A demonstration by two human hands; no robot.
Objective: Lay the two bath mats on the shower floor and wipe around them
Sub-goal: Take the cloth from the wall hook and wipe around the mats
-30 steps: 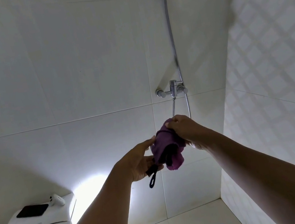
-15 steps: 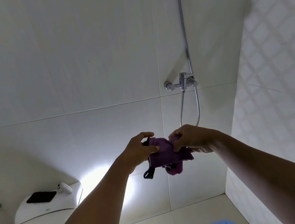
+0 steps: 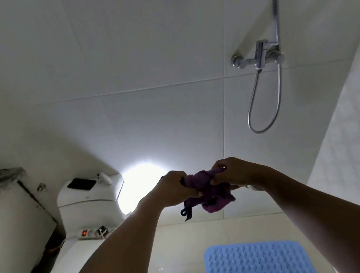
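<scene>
A crumpled purple cloth (image 3: 207, 191) with a dark loop hanging from it is held out in front of me at chest height. My left hand (image 3: 173, 188) grips its left side and my right hand (image 3: 235, 172) grips its right side. Below them a light blue bath mat (image 3: 258, 266) with a bumpy surface lies flat on the cream shower floor (image 3: 182, 255), partly cut off by the frame's bottom edge. Only one mat shows.
A white toilet (image 3: 89, 199) stands at the left with a black phone (image 3: 81, 183) on its tank. A power strip (image 3: 92, 232) with a red light lies beside it. The chrome shower mixer (image 3: 258, 57) and hose (image 3: 264, 107) hang on the back wall; a patterned wall closes the right.
The view has tilted down and swung left, showing more floor and mat. My hands dropped lower and both closed on the cloth, bunching it between them.
</scene>
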